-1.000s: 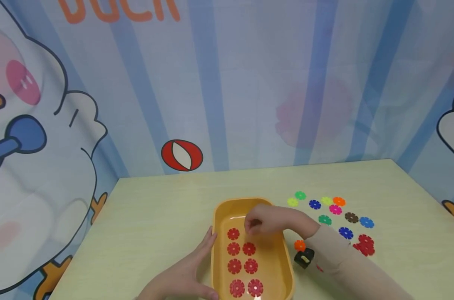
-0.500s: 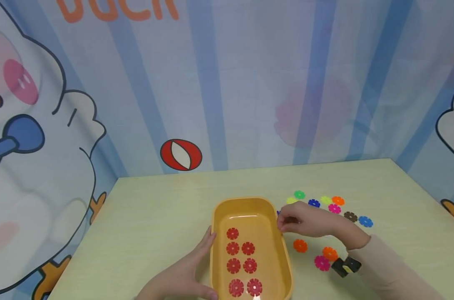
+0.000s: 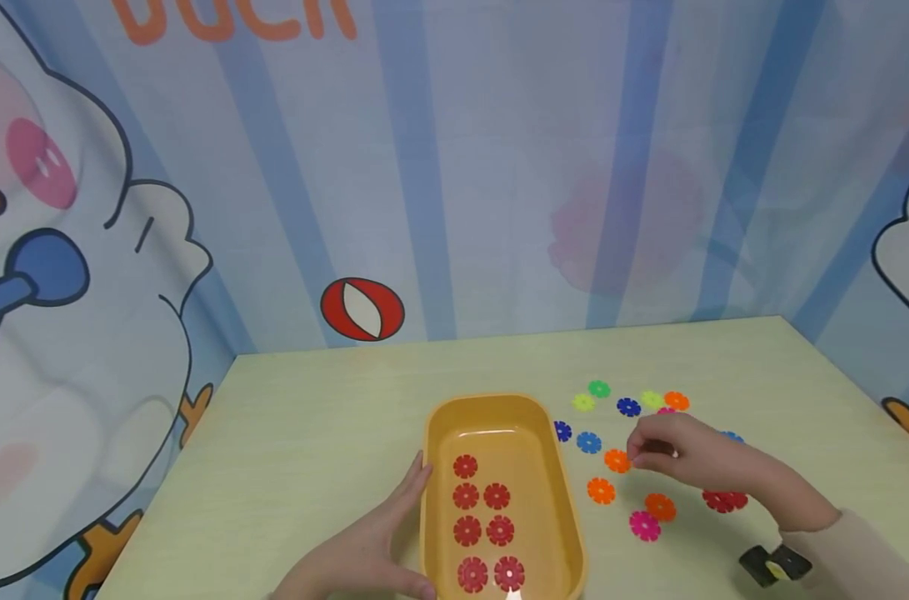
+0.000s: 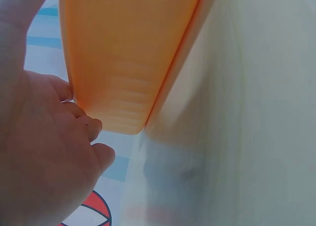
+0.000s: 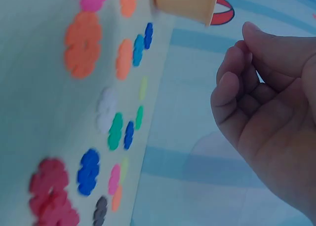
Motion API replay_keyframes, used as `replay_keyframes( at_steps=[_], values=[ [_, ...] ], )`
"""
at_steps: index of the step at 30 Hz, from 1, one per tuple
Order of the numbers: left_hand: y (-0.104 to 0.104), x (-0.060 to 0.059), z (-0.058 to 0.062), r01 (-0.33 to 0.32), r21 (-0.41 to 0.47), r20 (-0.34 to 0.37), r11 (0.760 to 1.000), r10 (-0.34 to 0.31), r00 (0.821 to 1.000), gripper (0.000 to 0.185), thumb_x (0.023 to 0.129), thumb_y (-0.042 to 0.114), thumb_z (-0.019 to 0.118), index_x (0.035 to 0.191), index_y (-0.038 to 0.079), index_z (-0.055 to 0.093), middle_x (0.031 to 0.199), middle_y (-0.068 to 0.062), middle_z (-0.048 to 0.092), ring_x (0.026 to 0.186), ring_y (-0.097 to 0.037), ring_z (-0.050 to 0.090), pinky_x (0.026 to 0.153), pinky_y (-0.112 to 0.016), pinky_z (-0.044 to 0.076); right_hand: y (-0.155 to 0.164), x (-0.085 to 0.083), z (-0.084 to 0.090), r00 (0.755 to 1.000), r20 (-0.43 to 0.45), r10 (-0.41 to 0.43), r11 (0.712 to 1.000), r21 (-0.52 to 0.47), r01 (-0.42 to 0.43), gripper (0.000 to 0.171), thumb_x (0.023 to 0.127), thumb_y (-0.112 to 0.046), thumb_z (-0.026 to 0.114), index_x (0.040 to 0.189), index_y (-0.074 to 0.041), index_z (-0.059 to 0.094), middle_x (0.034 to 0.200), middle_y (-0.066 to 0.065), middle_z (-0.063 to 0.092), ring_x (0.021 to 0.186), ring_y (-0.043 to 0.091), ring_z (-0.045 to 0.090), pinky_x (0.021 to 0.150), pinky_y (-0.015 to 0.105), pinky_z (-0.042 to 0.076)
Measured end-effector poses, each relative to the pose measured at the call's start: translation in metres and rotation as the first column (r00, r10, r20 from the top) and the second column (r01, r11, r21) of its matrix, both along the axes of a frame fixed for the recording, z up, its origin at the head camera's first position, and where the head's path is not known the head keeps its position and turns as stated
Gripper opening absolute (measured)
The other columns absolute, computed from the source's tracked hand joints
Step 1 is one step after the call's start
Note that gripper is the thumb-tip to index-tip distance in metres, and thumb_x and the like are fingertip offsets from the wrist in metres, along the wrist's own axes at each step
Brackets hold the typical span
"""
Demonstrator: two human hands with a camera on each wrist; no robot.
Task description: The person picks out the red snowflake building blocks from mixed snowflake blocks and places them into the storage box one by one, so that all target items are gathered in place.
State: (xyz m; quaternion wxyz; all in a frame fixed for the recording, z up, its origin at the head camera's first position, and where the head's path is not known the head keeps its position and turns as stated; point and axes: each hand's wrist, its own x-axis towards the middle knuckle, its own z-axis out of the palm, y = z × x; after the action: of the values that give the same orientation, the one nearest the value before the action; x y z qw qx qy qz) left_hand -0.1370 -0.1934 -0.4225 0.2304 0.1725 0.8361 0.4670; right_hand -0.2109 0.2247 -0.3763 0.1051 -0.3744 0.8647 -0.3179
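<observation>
Seven red discs (image 3: 484,521) lie in the orange tray (image 3: 578,550), steadied by the flat, relaxed left hand (image 3: 367,554). Farther out, the right hand (image 3: 682,457), fingers loosely curled and empty, has left the tray and now hovers over the loose coloured discs (image 3: 601,490) on the surface (image 3: 312,442).

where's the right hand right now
In the head view the right hand hovers over the loose coloured discs on the table, right of the yellow tray, fingertips beside an orange disc.
</observation>
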Motion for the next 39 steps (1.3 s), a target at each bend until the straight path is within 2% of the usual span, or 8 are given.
replay_keyframes(
  at_steps=[6,13,20,31,35,39],
  values=[
    [0.001,0.001,-0.001,-0.019,0.006,0.024,1.000,0.018,1.000,0.116,0.072,0.048,0.082,0.156,0.029,0.004,0.161,0.011,-0.009,0.149,-0.027,0.003,0.113,-0.061,0.020,0.024,0.005,-0.010,0.997,0.021,-0.071,0.997,-0.009,0.072,0.004,0.091,-0.010,0.065,0.094,-0.009,0.062,0.084,-0.003,0.061,0.072,0.004,0.052,0.064,0.021,0.051],
    [0.002,0.001,0.000,-0.025,0.003,0.027,1.000,0.025,0.999,0.117,0.072,0.047,0.082,0.156,0.028,0.004,0.161,0.009,-0.008,0.149,-0.029,0.005,0.112,-0.060,0.022,0.047,0.008,-0.020,0.983,0.051,-0.178,0.984,0.039,0.176,0.008,0.090,-0.012,0.066,0.095,-0.007,0.062,0.087,-0.002,0.060,0.074,0.003,0.052,0.066,0.020,0.052],
    [0.001,0.000,-0.001,-0.025,0.013,0.030,1.000,0.024,0.999,0.116,0.072,0.045,0.082,0.156,0.028,0.004,0.161,0.011,-0.008,0.149,-0.028,0.004,0.112,-0.060,0.022,0.069,0.006,-0.031,0.964,0.080,-0.252,0.965,0.095,0.244,0.010,0.089,-0.012,0.068,0.095,-0.007,0.062,0.090,-0.001,0.060,0.075,0.001,0.050,0.066,0.020,0.052],
    [0.001,0.000,-0.002,-0.029,0.039,0.052,0.999,0.026,0.998,0.117,0.072,0.045,0.083,0.155,0.035,0.001,0.160,0.013,-0.008,0.149,-0.030,0.003,0.112,-0.062,0.020,0.093,0.006,-0.042,0.945,0.162,-0.284,0.955,0.135,0.264,0.018,0.086,-0.013,0.071,0.097,-0.004,0.060,0.088,0.003,0.056,0.074,0.002,0.048,0.063,0.021,0.050],
    [0.001,0.000,-0.002,-0.025,0.028,0.040,0.999,0.023,0.999,0.117,0.072,0.046,0.083,0.156,0.031,0.002,0.161,0.011,-0.009,0.149,-0.030,0.002,0.112,-0.062,0.019,0.097,0.006,-0.044,0.932,0.150,-0.329,0.937,0.175,0.302,0.027,0.081,-0.017,0.077,0.099,-0.005,0.061,0.091,0.003,0.057,0.076,0.003,0.047,0.066,0.020,0.049],
    [0.001,0.000,-0.002,-0.035,0.035,0.055,0.999,0.033,0.998,0.116,0.072,0.046,0.082,0.155,0.034,0.002,0.161,0.012,-0.008,0.149,-0.030,0.003,0.112,-0.062,0.021,0.099,0.005,-0.046,0.922,0.134,-0.362,0.920,0.207,0.331,0.031,0.079,-0.018,0.079,0.101,-0.004,0.062,0.092,0.002,0.058,0.079,0.007,0.048,0.067,0.020,0.049]
  ],
)
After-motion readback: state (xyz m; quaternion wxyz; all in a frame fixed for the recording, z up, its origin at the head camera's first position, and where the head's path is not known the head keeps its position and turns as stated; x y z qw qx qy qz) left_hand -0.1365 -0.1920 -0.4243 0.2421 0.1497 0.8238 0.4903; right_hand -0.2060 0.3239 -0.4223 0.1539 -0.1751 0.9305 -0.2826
